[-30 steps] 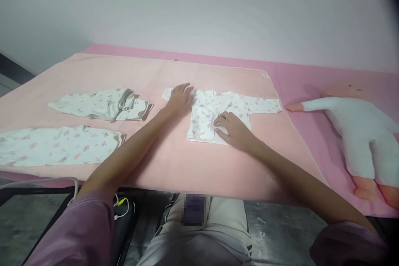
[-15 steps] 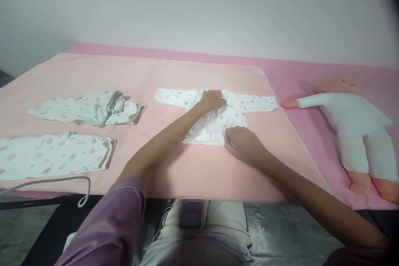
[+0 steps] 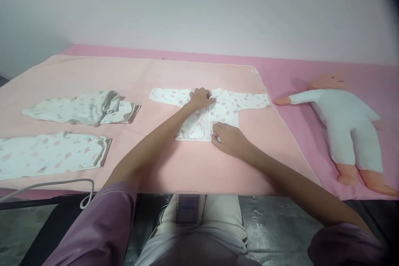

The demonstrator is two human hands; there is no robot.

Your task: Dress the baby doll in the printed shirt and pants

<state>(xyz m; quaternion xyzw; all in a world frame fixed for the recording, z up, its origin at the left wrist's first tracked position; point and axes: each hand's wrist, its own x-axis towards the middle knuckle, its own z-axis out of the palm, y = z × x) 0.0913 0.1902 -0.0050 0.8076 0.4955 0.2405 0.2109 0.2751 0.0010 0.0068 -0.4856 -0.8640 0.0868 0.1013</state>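
Observation:
A small white baby shirt (image 3: 225, 110) with a pink print lies spread out, its sleeves stretched to both sides and its front facing up. My left hand (image 3: 201, 99) rests at its neckline, fingers bent and closed on the cloth near the front opening. Lower down, my right hand (image 3: 230, 137) pinches the front edge close to the hem between thumb and fingers. The fabric under both hands is partly hidden. Beneath the shirt lies a peach blanket (image 3: 174, 166).
Two printed baby garments, one bunched (image 3: 75, 108) and one flat (image 3: 52, 153), lie at the left. A doll in white (image 3: 339, 112) lies at the right on a pink cover (image 3: 280, 79). A pale cable (image 3: 62, 182) crosses the near left edge. A wall stands behind.
The whole view has shifted slightly. Both hands have moved a little left over the shirt, the right hand most, and the front edge it pinches sits slightly further left.

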